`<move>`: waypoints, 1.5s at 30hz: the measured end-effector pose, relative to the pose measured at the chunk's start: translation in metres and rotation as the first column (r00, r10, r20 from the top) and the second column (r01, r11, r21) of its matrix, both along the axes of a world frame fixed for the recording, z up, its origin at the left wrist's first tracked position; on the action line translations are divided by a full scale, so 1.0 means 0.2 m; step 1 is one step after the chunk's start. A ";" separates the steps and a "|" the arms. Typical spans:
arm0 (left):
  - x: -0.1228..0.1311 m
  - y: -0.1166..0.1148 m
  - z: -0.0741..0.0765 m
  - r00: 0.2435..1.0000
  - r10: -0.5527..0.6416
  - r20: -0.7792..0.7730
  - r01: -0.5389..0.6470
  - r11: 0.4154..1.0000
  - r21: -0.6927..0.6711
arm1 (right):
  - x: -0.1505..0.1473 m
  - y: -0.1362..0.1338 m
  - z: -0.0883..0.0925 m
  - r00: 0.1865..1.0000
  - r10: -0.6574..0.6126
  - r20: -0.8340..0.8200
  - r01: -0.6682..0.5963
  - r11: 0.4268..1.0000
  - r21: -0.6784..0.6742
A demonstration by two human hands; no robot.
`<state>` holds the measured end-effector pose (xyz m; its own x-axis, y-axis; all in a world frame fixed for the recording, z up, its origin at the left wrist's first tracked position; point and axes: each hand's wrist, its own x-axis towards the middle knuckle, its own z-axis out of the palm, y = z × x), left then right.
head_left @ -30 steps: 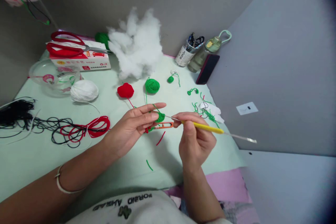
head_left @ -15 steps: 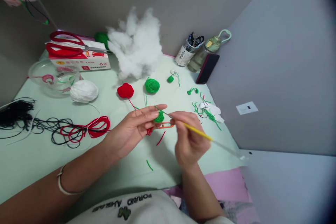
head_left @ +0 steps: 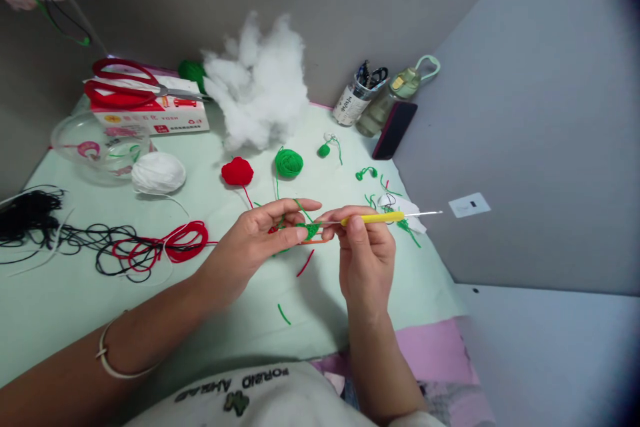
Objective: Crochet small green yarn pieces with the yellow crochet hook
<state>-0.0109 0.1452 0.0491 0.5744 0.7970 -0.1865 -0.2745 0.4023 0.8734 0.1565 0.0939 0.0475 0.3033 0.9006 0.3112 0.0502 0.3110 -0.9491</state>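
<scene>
My left hand pinches a small green crochet piece between thumb and fingers, with green yarn running over the raised index finger. In my right hand is a crochet hook with a yellow handle, held level; its left tip meets the green piece, and a second metal end points right. An orange plastic object lies just behind the piece, partly hidden by the fingers. Beyond my hands sit a green yarn ball and a red yarn ball, with strands leading toward my left hand.
White stuffing is heaped at the back. Red scissors rest on a box, near a clear bowl and a white yarn ball. Tangled black yarn lies left. A phone leans against a bottle at back right.
The crochet hook has swung from slanting down to the right to nearly level. My right hand has turned with it, and the green piece has tilted and shifted slightly right.
</scene>
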 end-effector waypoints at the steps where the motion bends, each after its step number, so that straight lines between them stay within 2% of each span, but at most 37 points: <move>1: 0.00 0.00 0.00 1.000 0.014 -0.018 -0.014 1.000 0.011 | 0.00 0.00 0.01 1.000 -0.002 0.018 0.002 1.000 0.004; 6: 0.00 -0.02 0.03 0.982 0.129 -0.137 -0.113 0.987 0.118 | -0.03 -0.05 0.02 0.966 -0.085 0.246 0.055 0.991 0.124; 11: 0.00 -0.02 0.04 0.971 0.165 -0.174 -0.134 0.975 0.179 | -0.03 -0.06 0.00 0.881 -0.157 0.446 0.028 0.959 0.281; 13: 0.00 -0.03 0.03 0.966 0.187 -0.180 -0.152 0.969 0.193 | -0.04 -0.05 -0.01 0.811 -0.233 0.537 0.007 0.921 0.389; 16: 0.02 -0.05 0.03 0.970 0.205 -0.129 -0.184 0.970 0.160 | -0.05 -0.03 -0.05 0.642 -0.349 0.683 -0.017 0.884 0.467; 18: 0.03 -0.06 0.02 0.985 0.163 -0.058 -0.160 0.986 0.041 | -0.05 -0.03 -0.07 0.540 -0.403 0.739 -0.001 0.878 0.479; 19: 0.03 -0.05 0.02 0.993 0.121 -0.017 -0.121 0.992 -0.045 | -0.05 -0.03 -0.07 0.530 -0.415 0.739 0.017 0.877 0.481; 20: 0.04 -0.05 0.02 0.996 0.082 0.028 -0.077 0.988 -0.134 | -0.05 -0.03 -0.07 0.559 -0.413 0.718 0.038 0.879 0.476; 22: 0.04 -0.03 0.02 0.995 0.027 0.100 0.000 0.965 -0.263 | -0.04 -0.04 -0.05 0.706 -0.370 0.604 0.098 0.896 0.434; 24: 0.03 -0.01 0.02 0.991 0.023 0.129 0.015 0.958 -0.287 | -0.04 -0.04 -0.02 0.864 -0.292 0.410 0.154 0.929 0.337; 26: 0.03 0.00 0.02 0.989 0.030 0.141 0.006 0.967 -0.253 | -0.04 -0.03 0.01 0.948 -0.205 0.244 0.150 0.963 0.225; 29: 0.03 -0.01 0.02 0.989 0.014 0.146 0.012 0.983 -0.182 | -0.04 -0.01 0.01 0.970 -0.125 0.209 0.095 0.984 0.148; 33: 0.04 -0.03 0.02 0.993 0.061 0.099 -0.048 0.990 -0.131 | -0.06 -0.02 -0.03 0.934 -0.149 0.325 0.088 0.977 0.194; 35: 0.04 -0.03 0.02 0.991 0.088 0.097 -0.072 0.984 -0.160 | -0.06 -0.03 -0.05 0.857 -0.200 0.475 0.078 0.961 0.264; 37: 0.04 -0.02 0.01 0.990 0.060 0.124 -0.031 0.974 -0.224 | -0.05 -0.04 -0.06 0.743 -0.261 0.616 0.047 0.939 0.341; 38: 0.03 -0.02 0.01 0.988 0.040 0.150 -0.001 0.968 -0.252 | -0.04 -0.04 -0.06 0.715 -0.286 0.638 0.041 0.928 0.371; 39: 0.03 -0.01 0.00 0.985 0.022 0.169 0.025 0.961 -0.275 | -0.04 -0.04 -0.05 0.727 -0.303 0.616 0.055 0.920 0.388; 41: 0.03 0.01 0.00 0.983 0.026 0.181 0.028 0.957 -0.289 | -0.03 -0.03 -0.04 0.835 -0.291 0.468 0.126 0.928 0.352; 43: 0.03 0.01 0.01 0.987 0.060 0.147 -0.019 0.965 -0.263 | -0.03 -0.02 -0.02 0.934 -0.234 0.269 0.172 0.956 0.236; 45: 0.02 0.01 0.01 0.993 0.069 0.093 -0.049 0.979 -0.196 | -0.03 -0.01 0.00 0.974 -0.147 0.173 0.123 0.982 0.141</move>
<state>-0.0063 0.1468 0.0518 0.5508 0.7846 -0.2845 -0.3841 0.5409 0.7482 0.1507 0.0915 0.0465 0.3473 0.8037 0.4831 0.2680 0.4086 -0.8725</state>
